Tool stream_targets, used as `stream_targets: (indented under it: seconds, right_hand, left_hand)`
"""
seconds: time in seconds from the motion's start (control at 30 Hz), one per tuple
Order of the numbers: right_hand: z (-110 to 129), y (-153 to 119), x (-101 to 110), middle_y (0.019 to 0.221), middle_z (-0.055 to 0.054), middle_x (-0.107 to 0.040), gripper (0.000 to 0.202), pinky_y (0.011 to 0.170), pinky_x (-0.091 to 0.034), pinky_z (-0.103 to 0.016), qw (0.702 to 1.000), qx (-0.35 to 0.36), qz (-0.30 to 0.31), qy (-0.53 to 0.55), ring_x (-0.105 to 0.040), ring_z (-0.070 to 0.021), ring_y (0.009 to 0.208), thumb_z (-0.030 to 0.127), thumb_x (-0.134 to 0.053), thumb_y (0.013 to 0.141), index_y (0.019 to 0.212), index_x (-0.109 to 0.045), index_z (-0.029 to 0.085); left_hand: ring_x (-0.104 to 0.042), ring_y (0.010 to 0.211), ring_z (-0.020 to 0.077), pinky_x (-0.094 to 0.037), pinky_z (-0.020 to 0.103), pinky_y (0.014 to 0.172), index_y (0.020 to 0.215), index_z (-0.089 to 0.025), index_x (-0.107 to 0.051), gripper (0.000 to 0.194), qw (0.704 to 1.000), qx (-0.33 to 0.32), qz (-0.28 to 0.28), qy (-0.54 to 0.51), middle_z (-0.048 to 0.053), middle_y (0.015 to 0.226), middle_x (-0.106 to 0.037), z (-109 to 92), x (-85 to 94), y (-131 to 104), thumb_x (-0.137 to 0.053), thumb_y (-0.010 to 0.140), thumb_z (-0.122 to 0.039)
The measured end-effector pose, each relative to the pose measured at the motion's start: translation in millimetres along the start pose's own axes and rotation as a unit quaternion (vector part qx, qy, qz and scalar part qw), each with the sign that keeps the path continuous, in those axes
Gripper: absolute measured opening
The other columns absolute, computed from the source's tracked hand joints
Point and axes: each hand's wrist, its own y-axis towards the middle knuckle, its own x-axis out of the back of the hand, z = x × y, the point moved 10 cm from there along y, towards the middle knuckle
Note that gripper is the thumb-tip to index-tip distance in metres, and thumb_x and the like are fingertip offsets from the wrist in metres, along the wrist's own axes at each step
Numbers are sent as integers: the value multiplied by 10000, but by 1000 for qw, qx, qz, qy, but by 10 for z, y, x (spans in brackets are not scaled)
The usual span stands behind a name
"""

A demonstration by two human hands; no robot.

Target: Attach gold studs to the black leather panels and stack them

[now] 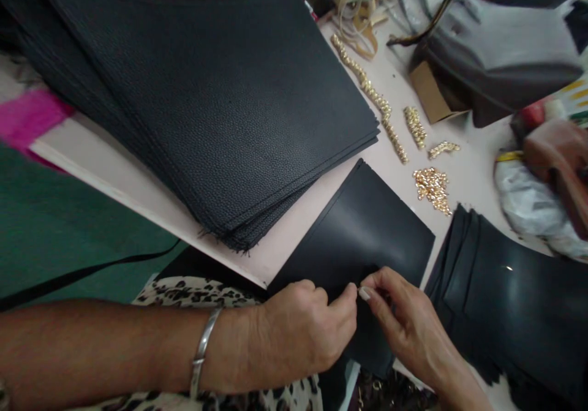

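Observation:
A smooth black leather panel (367, 221) lies slanted at the table's front edge, beneath both hands. My left hand (307, 325), with a silver bangle at the wrist, is closed, its fingertips meeting those of my right hand over the panel. My right hand (404, 319) pinches at the same spot; whatever sits between the fingertips is too small to make out. Beyond the panel, a loose pile of small gold pieces (432, 187) rests on the table.
Stacked grained black panels (229, 92) cover the left. More black panels (519, 294) lie at the right. Gold pieces stand in rows (367, 86) near an open cardboard box (434, 92). A grey bag (500, 56) and a clear plastic bag (528, 199) are further right.

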Motion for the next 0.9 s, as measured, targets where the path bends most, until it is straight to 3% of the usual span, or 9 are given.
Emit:
stream_targets:
  seconds: [0.5, 0.7, 0.9]
  right_hand:
    - [-54, -7, -6, 775, -1, -620, 220, 612, -429, -274, 1000, -27, -9, 9, -584, -168, 676, 389, -467, 990, 883, -592, 243]
    - [-76, 2, -33, 808, -7, -640, 242, 654, -431, -293, 999, -30, 44, 9, -611, -179, 726, 408, -449, 1004, 906, -601, 247]
    - [-90, -31, -52, 829, -4, -636, 239, 673, -436, -283, 998, -31, 41, 27, -615, -168, 751, 419, -464, 1006, 910, -597, 245]
  left_hand:
    - [-587, 593, 146, -460, 298, 492, 1259, -104, -636, 390, 1000, 1, -12, -3, 142, 1343, -641, 9, 19, 13, -366, 985, -167]
    - [-588, 597, 147, -461, 296, 487, 1239, -102, -647, 374, 1000, 5, -24, -3, 142, 1334, -644, 18, 26, -4, -390, 977, -169]
    - [-582, 572, 148, -462, 295, 471, 1206, -100, -660, 371, 999, 4, -30, -15, 150, 1305, -663, 28, 40, 10, -375, 980, -172]
